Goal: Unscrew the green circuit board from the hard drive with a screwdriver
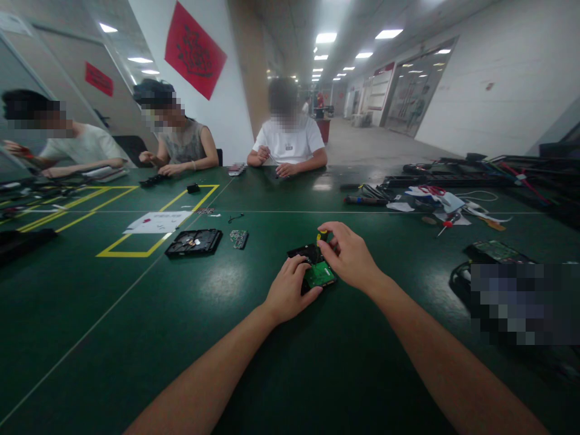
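A hard drive [322, 275] with a green circuit board facing up lies on the green table in front of me. My left hand [286, 290] grips it from the left, fingers over its top and thumb along the near edge, hiding part of it. Above the drive's far right side, my right hand [351, 254] is closed around the yellow and black handle of a small screwdriver [322, 235]. The screwdriver stands roughly upright; I cannot tell whether its tip touches a screw.
To the left lie a black drive casing [194, 242] and a small circuit board [238, 239]. Beyond them is a white paper [158, 222] inside yellow tape. Cables and tools, including a red-handled screwdriver [446, 225], lie at right. Several people sit across the table [136, 338].
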A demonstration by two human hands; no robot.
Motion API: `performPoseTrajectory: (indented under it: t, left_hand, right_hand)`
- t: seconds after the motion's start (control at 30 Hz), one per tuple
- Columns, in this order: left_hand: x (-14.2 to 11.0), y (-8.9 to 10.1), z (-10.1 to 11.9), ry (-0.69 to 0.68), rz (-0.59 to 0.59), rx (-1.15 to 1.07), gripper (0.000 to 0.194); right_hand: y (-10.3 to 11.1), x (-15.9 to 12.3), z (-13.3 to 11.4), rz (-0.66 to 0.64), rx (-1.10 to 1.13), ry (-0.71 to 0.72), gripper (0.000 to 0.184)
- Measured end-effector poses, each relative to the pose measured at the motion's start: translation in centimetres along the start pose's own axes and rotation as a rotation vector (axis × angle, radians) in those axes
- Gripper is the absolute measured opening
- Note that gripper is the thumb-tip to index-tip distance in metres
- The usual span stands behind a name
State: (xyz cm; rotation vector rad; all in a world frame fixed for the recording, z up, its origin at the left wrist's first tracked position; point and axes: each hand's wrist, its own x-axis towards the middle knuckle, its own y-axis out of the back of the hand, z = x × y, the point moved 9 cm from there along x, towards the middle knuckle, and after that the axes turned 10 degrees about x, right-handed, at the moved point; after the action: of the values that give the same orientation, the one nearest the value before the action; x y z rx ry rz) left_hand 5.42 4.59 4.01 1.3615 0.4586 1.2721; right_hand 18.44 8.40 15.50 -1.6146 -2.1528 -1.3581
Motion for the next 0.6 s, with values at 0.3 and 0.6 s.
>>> performPoseTrajectory:
  t: [0.3,0.6]
  left_hand:
    - [0.03,0.04,-0.16,0.012,0.008,-0.024,0.053]
    - [0.10,0.23,-0.01,0.019,-0.005,-0.017,0.052]
  right_hand:
    - [0.34,0.05,0.04,0.045,0.093,-0.008,0.019]
    - [0.21,0.08,0.82,0.023,0.084,-0.055,0.022]
